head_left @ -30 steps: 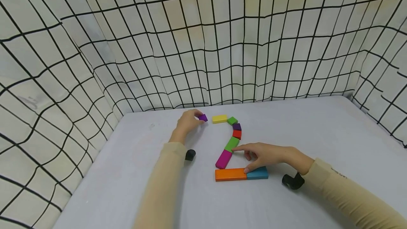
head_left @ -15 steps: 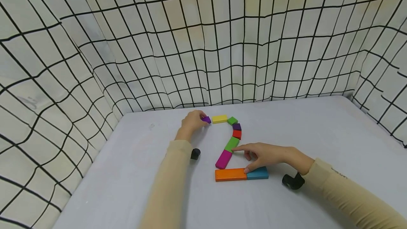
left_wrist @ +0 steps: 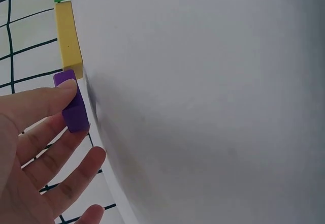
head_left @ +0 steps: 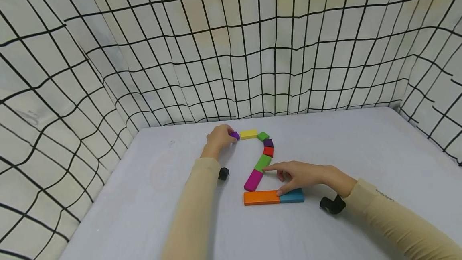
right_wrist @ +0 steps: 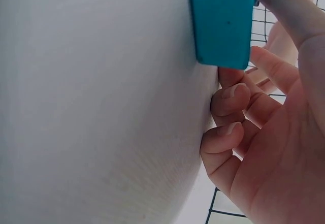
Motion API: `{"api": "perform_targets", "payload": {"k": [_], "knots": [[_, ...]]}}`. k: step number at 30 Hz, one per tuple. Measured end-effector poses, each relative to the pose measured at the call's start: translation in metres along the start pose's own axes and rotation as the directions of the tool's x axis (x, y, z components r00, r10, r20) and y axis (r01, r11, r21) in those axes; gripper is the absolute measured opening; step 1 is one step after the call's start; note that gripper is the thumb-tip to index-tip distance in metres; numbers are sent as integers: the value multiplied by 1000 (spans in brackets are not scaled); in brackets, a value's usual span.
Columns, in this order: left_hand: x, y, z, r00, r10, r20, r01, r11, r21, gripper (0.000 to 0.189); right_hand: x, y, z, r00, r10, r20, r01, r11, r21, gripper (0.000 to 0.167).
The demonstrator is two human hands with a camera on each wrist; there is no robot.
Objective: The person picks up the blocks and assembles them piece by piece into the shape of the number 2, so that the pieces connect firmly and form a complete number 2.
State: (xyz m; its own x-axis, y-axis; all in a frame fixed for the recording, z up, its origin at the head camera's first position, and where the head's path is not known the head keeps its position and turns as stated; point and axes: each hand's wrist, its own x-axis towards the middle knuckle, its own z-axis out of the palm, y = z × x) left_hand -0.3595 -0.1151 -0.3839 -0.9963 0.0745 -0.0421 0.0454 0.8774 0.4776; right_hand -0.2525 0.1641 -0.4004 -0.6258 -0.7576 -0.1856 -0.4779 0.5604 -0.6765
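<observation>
At the back of the table my left hand (head_left: pixel 218 137) pinches a purple block (left_wrist: pixel 76 113) between thumb and fingers, its end right by a yellow block (head_left: pixel 249 134). From there a small green block (head_left: pixel 263 136), a dark purple block (head_left: pixel 268 143), a red block (head_left: pixel 268 151), a longer green block (head_left: pixel 262 163) and a magenta block (head_left: pixel 253 181) curve down. An orange block (head_left: pixel 260 198) and a blue block (head_left: pixel 292 196) lie end to end below. My right hand (head_left: pixel 303 175) touches the longer green block with its index fingertip, its thumb resting at the orange-blue seam.
The blocks lie on a white table (head_left: pixel 137 204). A black grid net (head_left: pixel 216 71) over white sheeting rises along the back and both sides. Dark wrist devices sit below the hands, one being the black wrist camera (head_left: pixel 333 205) by my right sleeve.
My left hand has brought the purple block rightward, up beside the yellow block's left end. The right hand has kept its place.
</observation>
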Motion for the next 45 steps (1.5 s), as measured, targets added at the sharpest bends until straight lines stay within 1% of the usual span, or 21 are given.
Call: {"api": "perform_targets", "payload": {"k": [13,18,26,33,40,45], "knots": [[3,3,2,1000,-15,4,15,1000,23,30,0,-3,-1,1000,-23,1,23,1000,14,71],[3,3,3,1000,-19,12,18,999,43,30,0,-4,-1,1000,-17,3,17,1000,16,71],[4,5,4,1000,-12,3,12,998,58,31,-1,-3,-1,1000,-17,-1,17,1000,13,72],[3,5,5,1000,-22,-1,22,998,58,34,1,-3,0,1000,4,5,-4,1000,11,72],[2,5,5,1000,-25,-1,25,998,49,35,1,-2,0,1000,-12,0,12,1000,8,72],[3,6,4,1000,-26,6,26,998,52,38,1,-2,0,1000,-9,3,9,1000,8,72]]}}
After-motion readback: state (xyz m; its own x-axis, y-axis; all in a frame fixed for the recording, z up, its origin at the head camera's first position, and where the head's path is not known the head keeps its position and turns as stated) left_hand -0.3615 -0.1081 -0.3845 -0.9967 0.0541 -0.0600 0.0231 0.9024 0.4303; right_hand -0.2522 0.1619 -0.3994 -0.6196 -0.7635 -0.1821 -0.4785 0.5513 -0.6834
